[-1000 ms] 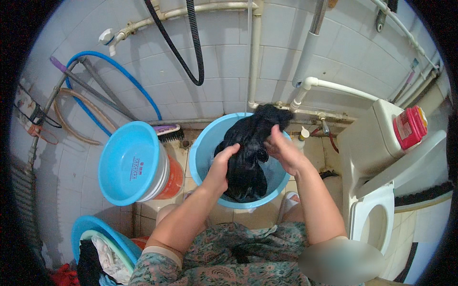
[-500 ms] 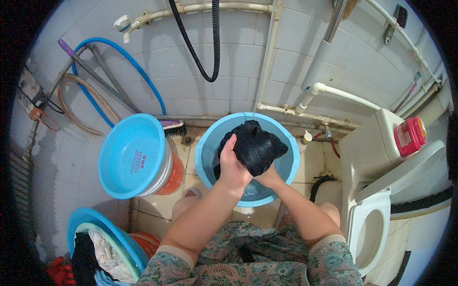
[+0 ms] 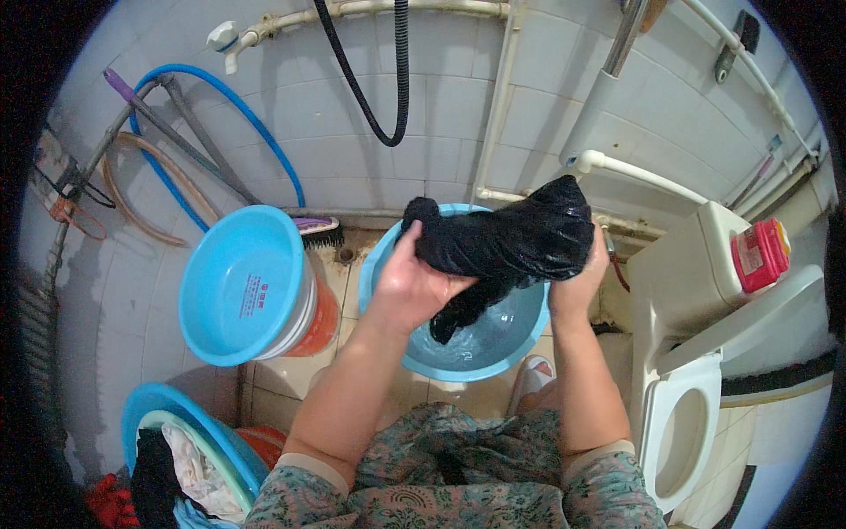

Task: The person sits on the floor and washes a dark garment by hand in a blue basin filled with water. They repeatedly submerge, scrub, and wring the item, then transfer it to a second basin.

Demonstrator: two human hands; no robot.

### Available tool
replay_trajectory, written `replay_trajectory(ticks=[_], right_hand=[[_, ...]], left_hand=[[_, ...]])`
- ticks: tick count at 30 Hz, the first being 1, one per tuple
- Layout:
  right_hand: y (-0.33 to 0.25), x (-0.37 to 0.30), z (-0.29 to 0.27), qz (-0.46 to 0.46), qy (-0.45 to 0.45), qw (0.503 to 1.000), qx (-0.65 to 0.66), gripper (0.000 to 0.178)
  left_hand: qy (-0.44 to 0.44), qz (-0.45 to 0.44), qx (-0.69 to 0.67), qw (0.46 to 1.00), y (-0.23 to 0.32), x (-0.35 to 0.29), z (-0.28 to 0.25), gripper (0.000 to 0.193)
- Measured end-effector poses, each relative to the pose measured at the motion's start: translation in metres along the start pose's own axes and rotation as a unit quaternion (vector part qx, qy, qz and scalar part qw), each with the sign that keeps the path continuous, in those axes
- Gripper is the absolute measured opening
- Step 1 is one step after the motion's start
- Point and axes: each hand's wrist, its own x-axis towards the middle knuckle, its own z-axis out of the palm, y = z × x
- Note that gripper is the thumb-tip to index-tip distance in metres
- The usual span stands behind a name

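A wet, bunched black cloth garment [image 3: 507, 236] stretches between my two hands above a light blue basin [image 3: 418, 357]. My left hand [image 3: 412, 280] grips its left part, thumb up along the front and fingers beneath the fabric. At the other end, my right hand [image 3: 580, 286] is closed around the cloth, its fingers partly hidden behind it. One dark end dangles down into the basin, over shallow water that glints at the bottom. What kind of garment it is cannot be told.
On the left, another blue basin [image 3: 242, 278] sits on stacked buckets [image 3: 315, 322]. Below it, a tub [image 3: 145, 406] holds clothes. A toilet [image 3: 683, 432] stands at the right, with a red container [image 3: 760, 254] on its tank. A scrub brush [image 3: 322, 231] and pipes line the wall.
The black cloth has gone from a compact bundle to a longer stretched shape, lifted higher. My right hand has moved right and up, away from my left hand, which has shifted slightly left.
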Motion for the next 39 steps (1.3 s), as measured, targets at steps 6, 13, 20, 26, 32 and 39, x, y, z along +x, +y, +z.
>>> replay_trajectory(ticks=[6, 13, 20, 26, 32, 39], right_hand=[[0.023, -0.005, 0.011, 0.076, -0.099, 0.985, -0.118, 0.048], [0.12, -0.095, 0.064, -0.015, -0.394, 0.829, -0.396, 0.074], [0.175, -0.12, 0.099, 0.131, -0.608, 0.648, -0.439, 0.11], [0.231, -0.135, 0.097, 0.246, -0.602, 0.682, -0.335, 0.124], [0.178, -0.12, 0.092, 0.227, -0.533, 0.749, -0.321, 0.085], [0.111, -0.033, 0.049, 0.184, -0.244, 0.926, -0.222, 0.045]], left_hand=[[0.197, -0.037, 0.902, 0.382, 0.011, 0.009, -0.043, 0.039], [0.215, 0.138, 0.911, 0.322, 0.034, -0.012, -0.059, 0.035], [0.191, 0.012, 0.917, 0.351, 0.055, -0.021, -0.054, 0.039], [0.132, 0.094, 0.906, 0.39, 0.048, -0.022, -0.058, 0.037], [0.122, 0.019, 0.929, 0.348, 0.039, -0.023, -0.066, 0.032], [0.136, 0.008, 0.933, 0.333, 0.053, -0.033, -0.078, 0.034]])
